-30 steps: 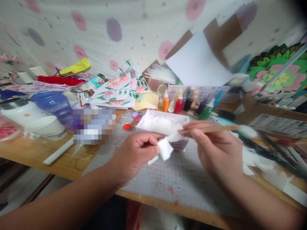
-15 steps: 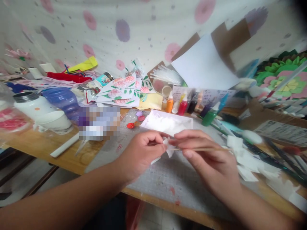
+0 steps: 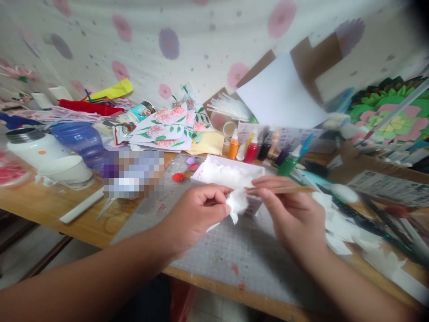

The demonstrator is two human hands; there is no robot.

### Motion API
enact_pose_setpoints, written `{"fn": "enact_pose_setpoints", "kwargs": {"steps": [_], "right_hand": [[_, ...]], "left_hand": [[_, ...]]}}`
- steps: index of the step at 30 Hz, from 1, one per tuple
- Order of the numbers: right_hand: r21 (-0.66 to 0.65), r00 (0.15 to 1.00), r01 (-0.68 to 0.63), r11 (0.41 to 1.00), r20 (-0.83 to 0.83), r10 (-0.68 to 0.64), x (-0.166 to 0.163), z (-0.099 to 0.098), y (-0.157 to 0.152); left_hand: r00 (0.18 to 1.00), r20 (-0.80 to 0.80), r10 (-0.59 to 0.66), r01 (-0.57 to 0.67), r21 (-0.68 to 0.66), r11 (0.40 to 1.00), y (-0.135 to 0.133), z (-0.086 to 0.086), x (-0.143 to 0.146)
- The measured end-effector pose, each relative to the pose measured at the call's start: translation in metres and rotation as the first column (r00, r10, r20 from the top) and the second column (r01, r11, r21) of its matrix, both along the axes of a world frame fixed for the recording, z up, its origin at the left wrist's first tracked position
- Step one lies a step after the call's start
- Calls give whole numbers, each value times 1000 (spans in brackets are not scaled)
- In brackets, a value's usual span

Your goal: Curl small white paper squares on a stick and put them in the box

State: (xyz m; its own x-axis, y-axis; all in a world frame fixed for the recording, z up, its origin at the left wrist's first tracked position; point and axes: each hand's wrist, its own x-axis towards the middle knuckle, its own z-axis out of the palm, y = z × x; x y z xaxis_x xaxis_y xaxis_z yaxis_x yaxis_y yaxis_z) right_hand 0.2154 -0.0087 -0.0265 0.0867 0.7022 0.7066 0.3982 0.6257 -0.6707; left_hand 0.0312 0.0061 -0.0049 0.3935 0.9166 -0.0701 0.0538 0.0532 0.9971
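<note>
My left hand (image 3: 201,208) pinches a small ruffled piece of thin white paper (image 3: 237,205) between thumb and fingers. In my right hand (image 3: 291,214) is a slim tan wooden stick (image 3: 298,189), held nearly level, with its tip close to the white paper. Whether the tip touches the paper I cannot tell. A white strip shows below my left fingers. Just behind both hands is an open box (image 3: 201,175) filled with soft white material. Everything is above a grey cutting mat (image 3: 214,264).
Paint bottles, among them an orange one (image 3: 233,145) and a green one (image 3: 288,162), stand behind the box. Cut white paper pieces (image 3: 338,228) lie at right. A white cup (image 3: 63,169), a jar (image 3: 25,143) and a white rod (image 3: 82,205) are at left.
My right hand has shifted up slightly, and the stick tip has drawn back from the white paper. The paper looks more spread out in my left fingers. The view has moved slightly.
</note>
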Motion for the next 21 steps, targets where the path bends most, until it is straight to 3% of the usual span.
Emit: {"fn": "enact_pose_setpoints", "kwargs": {"steps": [4, 8, 10, 12, 16, 21], "right_hand": [[-27, 977, 196, 980, 90, -192, 14, -10, 18], [40, 973, 195, 980, 122, -198, 17, -10, 21], [84, 987, 133, 988, 81, -140, 14, -4, 13], [80, 998, -18, 997, 56, 13, 10, 3, 3], [82, 943, -319, 944, 123, 308, 2, 16, -14], [11, 923, -370, 929, 116, 366, 0, 16, -14]], "left_hand": [[999, -4, 35, -35, -9, 999, -1, 1, -3], [998, 48, 28, -26, -37, 999, -2, -1, -6], [997, 73, 27, -22, -61, 998, -2, -2, -6], [997, 74, 36, -31, -65, 997, -3, -2, -7], [996, 64, 59, -53, -89, 995, -3, -1, -9], [996, 73, 49, -39, -140, 989, -2, -3, -10]]}}
